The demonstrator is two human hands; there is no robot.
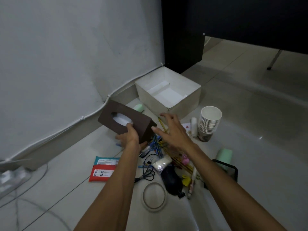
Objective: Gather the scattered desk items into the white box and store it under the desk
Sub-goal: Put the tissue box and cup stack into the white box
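Note:
My left hand (pixel 129 137) grips the near end of a dark brown tissue box (pixel 116 120), lifted off the floor and tilted, thumb at its oval slot. Beside the box's right end my right hand (pixel 170 129) hovers with fingers spread and holds nothing. The white box (pixel 183 100) stands open on the floor beyond, by the wall, with only white paper inside. Under my hands lie several pens and pencils (pixel 157 145), a black mouse (pixel 171 179), binder clips, a cable (pixel 148 174), a red and teal pouch (pixel 102 169) and a round lid (pixel 154 195).
A stack of paper cups (pixel 208 124) stands right of the white box. A black mesh holder (pixel 228 169) and a green roll (pixel 224 155) sit at the right. The dark desk (pixel 233 22) rises behind the box. Loose cables and a power strip (pixel 11 177) lie at the left.

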